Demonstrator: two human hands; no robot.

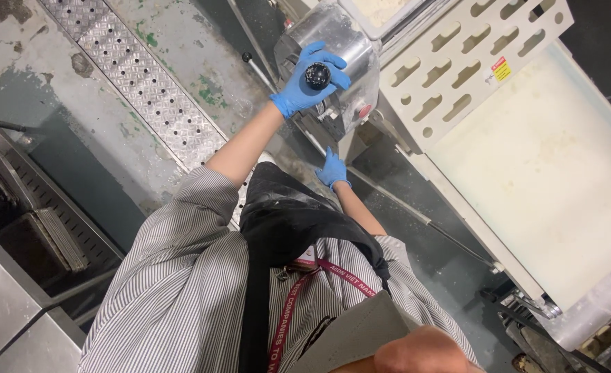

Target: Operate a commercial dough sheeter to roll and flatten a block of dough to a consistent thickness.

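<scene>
Fingers [333, 69] of the left hand [309, 83], in a blue glove, are curled loosely around the black ball knob [317, 74], which sits at the end of a lever on the steel side housing [340, 48] of the dough sheeter; the knob shows between fingers and thumb, so the hold looks like a cupping grip and not a tight fist. To work this lever well, I think the palm should stay behind the knob and the wrist in line with the forearm, and the push should be slow, because the housing is smooth and the glove could slip. The right hand [333, 169], also in a blue glove, hangs below the housing and nearer to the body, its fingers half bent and holding nothing that I can see. Just right of the housing stands the white slotted guard [457, 62], and further right the pale conveyor belt [547, 173] with a little flour on it. Well left of the housing the perforated metal floor drain [147, 90] runs across the worn floor. By count: two gloved hands, one knob, one guard, one belt, one drain cover.
</scene>
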